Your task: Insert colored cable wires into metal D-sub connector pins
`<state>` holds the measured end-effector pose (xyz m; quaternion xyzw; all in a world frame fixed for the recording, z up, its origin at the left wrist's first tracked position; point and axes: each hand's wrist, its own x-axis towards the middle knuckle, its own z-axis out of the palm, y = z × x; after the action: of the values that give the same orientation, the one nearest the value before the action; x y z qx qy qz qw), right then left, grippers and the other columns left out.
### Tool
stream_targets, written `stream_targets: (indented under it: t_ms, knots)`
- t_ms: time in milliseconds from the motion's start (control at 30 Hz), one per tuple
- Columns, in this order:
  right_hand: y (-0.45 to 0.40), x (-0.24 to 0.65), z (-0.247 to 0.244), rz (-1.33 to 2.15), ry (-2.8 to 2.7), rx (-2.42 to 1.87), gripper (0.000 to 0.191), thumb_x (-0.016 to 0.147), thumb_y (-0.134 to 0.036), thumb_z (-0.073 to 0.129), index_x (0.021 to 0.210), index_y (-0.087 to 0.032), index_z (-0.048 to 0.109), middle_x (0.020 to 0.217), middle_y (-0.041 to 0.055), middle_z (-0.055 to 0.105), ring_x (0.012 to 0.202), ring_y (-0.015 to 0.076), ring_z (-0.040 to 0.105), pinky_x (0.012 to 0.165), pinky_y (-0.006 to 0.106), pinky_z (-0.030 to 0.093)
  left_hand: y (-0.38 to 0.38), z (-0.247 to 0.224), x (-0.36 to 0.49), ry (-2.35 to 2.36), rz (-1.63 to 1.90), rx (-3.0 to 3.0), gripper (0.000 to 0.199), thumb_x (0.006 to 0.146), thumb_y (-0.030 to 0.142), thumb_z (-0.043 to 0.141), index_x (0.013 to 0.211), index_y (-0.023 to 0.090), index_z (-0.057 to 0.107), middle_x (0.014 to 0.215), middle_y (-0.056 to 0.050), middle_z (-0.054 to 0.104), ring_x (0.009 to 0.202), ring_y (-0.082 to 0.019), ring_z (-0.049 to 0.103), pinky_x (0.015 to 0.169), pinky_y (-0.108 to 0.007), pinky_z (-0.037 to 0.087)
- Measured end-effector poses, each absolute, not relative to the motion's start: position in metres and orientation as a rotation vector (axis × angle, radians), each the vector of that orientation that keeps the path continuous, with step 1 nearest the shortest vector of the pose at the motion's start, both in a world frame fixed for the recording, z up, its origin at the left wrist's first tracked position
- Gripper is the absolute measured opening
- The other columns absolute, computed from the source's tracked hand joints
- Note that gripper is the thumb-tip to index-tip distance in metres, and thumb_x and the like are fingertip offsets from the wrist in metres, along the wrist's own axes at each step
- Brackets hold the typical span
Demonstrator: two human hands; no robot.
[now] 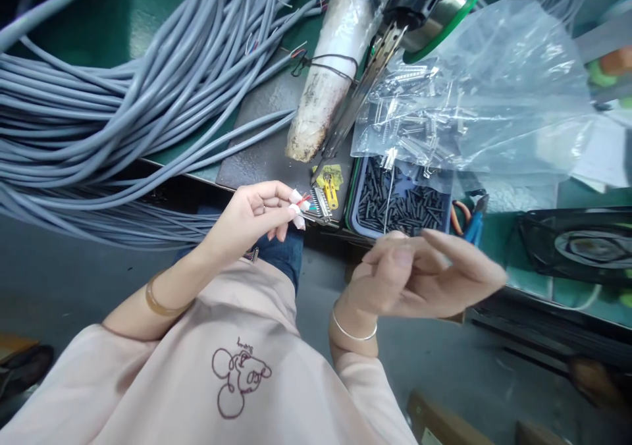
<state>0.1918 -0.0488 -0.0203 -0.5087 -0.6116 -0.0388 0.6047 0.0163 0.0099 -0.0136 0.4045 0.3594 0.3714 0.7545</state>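
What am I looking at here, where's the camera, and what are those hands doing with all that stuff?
There's no machine handling things here: these are a person's bare hands, in one picture from a camera on their head, looking down. On the bench are grey cables, a clear bag of metal connectors, a tray of small black pieces and a tool with orange and blue handles. Above them slants what looks like a soldering iron. The left hand holds thin wires beside a connector. The right hand is blurred; it may be pinching a thin strand.
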Motion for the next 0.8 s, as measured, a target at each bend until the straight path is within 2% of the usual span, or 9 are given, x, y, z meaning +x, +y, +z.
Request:
stream_targets:
  t_ms: [67, 133, 200, 367, 633, 800]
  knots:
    - [-0.050, 0.190, -0.016, -0.104, -1.359, -1.151, 0.033, 0.100, -0.021, 0.059, 0.131, -0.033, 0.060, 0.080, -0.0056, 0.071, 0.046, 0.0104, 0.065, 0.036, 0.025, 0.049, 0.009, -0.014, 0.017, 0.779, 0.832, 0.878, 0.011, 0.074, 0.022, 0.077, 0.079, 0.016, 0.069, 0.063, 0.000, 0.069, 0.044, -0.006, 0.050, 0.041, -0.019, 0.040]
    - [-0.051, 0.187, -0.013, -0.063, -1.376, -1.197, 0.030, 0.095, -0.014, 0.065, 0.121, -0.029, 0.065, 0.088, -0.0040, 0.076, 0.063, 0.0136, 0.075, 0.048, 0.026, 0.060, 0.008, -0.014, 0.018, 0.776, 0.857, 0.872, 0.011, 0.073, 0.020, 0.078, 0.076, 0.016, 0.068, 0.062, 0.000, 0.069, 0.043, -0.005, 0.047, 0.041, -0.018, 0.037]
    - [-0.052, 0.185, -0.011, -0.015, -1.450, -1.254, 0.024, 0.091, -0.010, 0.069, 0.108, -0.027, 0.068, 0.088, -0.0037, 0.078, 0.072, 0.0159, 0.078, 0.058, 0.027, 0.064, 0.008, -0.014, 0.019, 0.777, 0.873, 0.864, 0.011, 0.073, 0.020, 0.078, 0.075, 0.016, 0.068, 0.060, 0.000, 0.068, 0.043, -0.004, 0.044, 0.041, -0.018, 0.034]
    - [-0.052, 0.178, -0.016, -0.050, -1.665, -1.309, 0.017, 0.086, -0.009, 0.074, 0.092, -0.023, 0.066, 0.093, 0.0000, 0.080, 0.085, 0.0155, 0.079, 0.071, 0.026, 0.064, 0.006, -0.014, 0.019, 0.747, 0.893, 0.845, 0.014, 0.072, 0.020, 0.079, 0.074, 0.016, 0.066, 0.059, 0.002, 0.066, 0.043, -0.004, 0.044, 0.041, -0.017, 0.033]
    - [-0.044, 0.170, -0.026, -0.070, -1.603, -1.287, 0.016, 0.089, -0.008, 0.070, 0.092, -0.023, 0.065, 0.095, 0.0010, 0.081, 0.086, 0.0148, 0.079, 0.075, 0.027, 0.065, 0.006, -0.018, 0.017, 0.722, 0.927, 0.891, 0.016, 0.072, 0.021, 0.084, 0.076, 0.016, 0.070, 0.063, 0.001, 0.070, 0.045, -0.004, 0.050, 0.043, -0.016, 0.041]
    - [-0.042, 0.171, -0.027, -0.133, -1.621, -1.301, 0.016, 0.089, -0.007, 0.071, 0.094, -0.021, 0.066, 0.096, 0.0022, 0.082, 0.088, 0.0136, 0.079, 0.079, 0.026, 0.064, 0.002, -0.019, 0.021, 0.813, 1.098, 1.010, 0.013, 0.070, 0.017, 0.084, 0.074, 0.015, 0.073, 0.073, -0.002, 0.074, 0.062, -0.008, 0.065, 0.054, -0.015, 0.051]
